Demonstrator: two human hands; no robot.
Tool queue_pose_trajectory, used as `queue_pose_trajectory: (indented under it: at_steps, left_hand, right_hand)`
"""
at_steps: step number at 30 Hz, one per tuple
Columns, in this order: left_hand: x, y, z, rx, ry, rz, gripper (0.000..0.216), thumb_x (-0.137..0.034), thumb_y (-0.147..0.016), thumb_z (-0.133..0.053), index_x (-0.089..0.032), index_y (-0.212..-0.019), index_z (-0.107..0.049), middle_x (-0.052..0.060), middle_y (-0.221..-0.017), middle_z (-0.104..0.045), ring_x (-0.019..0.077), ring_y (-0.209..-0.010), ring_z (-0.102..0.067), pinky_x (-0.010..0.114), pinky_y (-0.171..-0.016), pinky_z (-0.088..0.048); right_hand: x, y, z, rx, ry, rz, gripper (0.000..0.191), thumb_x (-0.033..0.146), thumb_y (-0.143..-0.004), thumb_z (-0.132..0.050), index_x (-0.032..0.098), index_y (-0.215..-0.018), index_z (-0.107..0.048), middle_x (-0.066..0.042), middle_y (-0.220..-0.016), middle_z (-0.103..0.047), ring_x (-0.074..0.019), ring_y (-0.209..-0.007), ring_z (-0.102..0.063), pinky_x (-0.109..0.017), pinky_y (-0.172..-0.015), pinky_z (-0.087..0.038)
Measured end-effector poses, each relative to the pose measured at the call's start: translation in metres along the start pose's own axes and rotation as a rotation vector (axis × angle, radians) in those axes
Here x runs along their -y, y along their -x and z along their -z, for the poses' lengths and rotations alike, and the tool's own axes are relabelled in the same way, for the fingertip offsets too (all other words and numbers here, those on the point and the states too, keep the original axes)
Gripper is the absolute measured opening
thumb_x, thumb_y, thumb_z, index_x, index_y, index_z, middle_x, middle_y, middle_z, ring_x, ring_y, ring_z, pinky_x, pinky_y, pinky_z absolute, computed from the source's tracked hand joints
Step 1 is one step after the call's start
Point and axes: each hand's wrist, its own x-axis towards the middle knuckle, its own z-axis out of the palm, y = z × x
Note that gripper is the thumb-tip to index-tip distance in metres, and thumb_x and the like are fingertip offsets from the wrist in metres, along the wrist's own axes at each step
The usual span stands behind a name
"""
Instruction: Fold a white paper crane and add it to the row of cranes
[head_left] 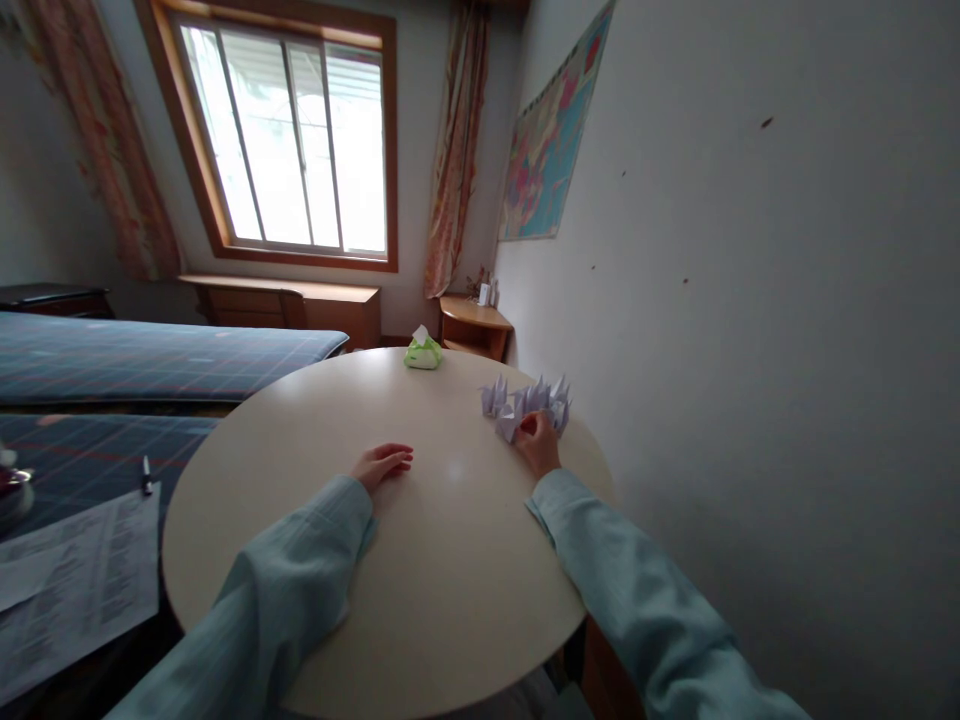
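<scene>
Pale folded-paper cranes [531,398] crowd together near the right edge of a round cream desk [442,550], partly hidden by the person's right hand [534,428], their exact number hard to make out. A printed sheet [105,570] runs out of view at left, its text illegible. Both forearms, in light blue-green sleeves [637,575], reach forward from the lower corners, the right one extended farther. The right hand's fingers curl in at the nearest crane; whether they grip or merely touch it cannot be told. The left hand [384,465] lies empty, fingers loosely bent, short of a green tissue pack [423,353].
</scene>
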Motion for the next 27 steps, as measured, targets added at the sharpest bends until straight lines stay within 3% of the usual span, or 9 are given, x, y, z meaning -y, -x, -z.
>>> queue_pose_trajectory:
  at_steps: [7,12,19,21,24,27]
  left_hand:
    - [0.001,0.000,0.001,0.013,-0.036,-0.012,0.044,-0.039,-0.035,-0.073,-0.014,-0.070,-0.062,0.004,-0.069,-0.062,0.0111,-0.061,-0.056,0.024,-0.061,-0.042]
    - [0.002,-0.001,0.003,0.028,-0.050,-0.019,0.043,-0.038,-0.038,-0.072,-0.014,-0.072,-0.062,0.004,-0.071,-0.063,0.0120,-0.062,-0.056,0.025,-0.062,-0.042]
    - [0.003,-0.002,0.002,0.017,-0.010,-0.010,0.039,-0.034,-0.038,-0.074,-0.013,-0.068,-0.061,0.002,-0.066,-0.061,0.0099,-0.059,-0.055,0.024,-0.062,-0.042]
    - [0.003,-0.002,0.002,0.014,-0.008,-0.009,0.038,-0.033,-0.038,-0.073,-0.013,-0.068,-0.061,0.002,-0.066,-0.061,0.0096,-0.058,-0.054,0.024,-0.061,-0.042]
    - [0.003,-0.002,0.002,0.014,-0.012,-0.004,0.040,-0.034,-0.037,-0.074,-0.013,-0.068,-0.061,0.002,-0.065,-0.061,0.0098,-0.058,-0.054,0.024,-0.060,-0.041]
    - [0.003,-0.002,0.001,0.015,-0.020,-0.004,0.040,-0.034,-0.037,-0.073,-0.013,-0.069,-0.061,0.002,-0.066,-0.061,0.0101,-0.059,-0.055,0.024,-0.060,-0.041]
  right_hand:
    - [0.008,0.001,0.002,0.040,0.093,0.037,0.004,0.021,-0.065,-0.046,0.018,-0.065,-0.044,0.000,-0.058,-0.050,-0.0124,-0.054,-0.047,-0.027,-0.056,-0.041]
    - [0.007,0.004,0.005,-0.039,0.001,0.045,0.006,0.016,-0.064,-0.044,0.017,-0.069,-0.045,-0.003,-0.071,-0.055,-0.0134,-0.064,-0.050,-0.030,-0.064,-0.043]
    - [-0.005,-0.002,0.023,-0.521,0.159,0.055,0.016,0.015,-0.064,-0.040,0.016,-0.078,-0.049,-0.011,-0.101,-0.047,-0.0211,-0.100,-0.041,-0.041,-0.087,-0.031]
    - [-0.015,-0.005,0.023,-0.514,0.209,0.016,0.021,0.019,-0.066,-0.040,0.015,-0.082,-0.053,-0.012,-0.110,-0.042,-0.0231,-0.106,-0.037,-0.043,-0.090,-0.028]
    - [-0.026,-0.008,0.021,-0.372,0.217,-0.036,0.026,0.025,-0.067,-0.041,0.015,-0.086,-0.055,-0.012,-0.099,-0.051,-0.0243,-0.100,-0.043,-0.044,-0.085,-0.032]
    - [-0.019,-0.009,0.025,-0.445,0.215,0.000,0.034,0.028,-0.070,-0.042,0.012,-0.099,-0.051,-0.015,-0.101,-0.051,-0.0253,-0.101,-0.043,-0.044,-0.085,-0.033]
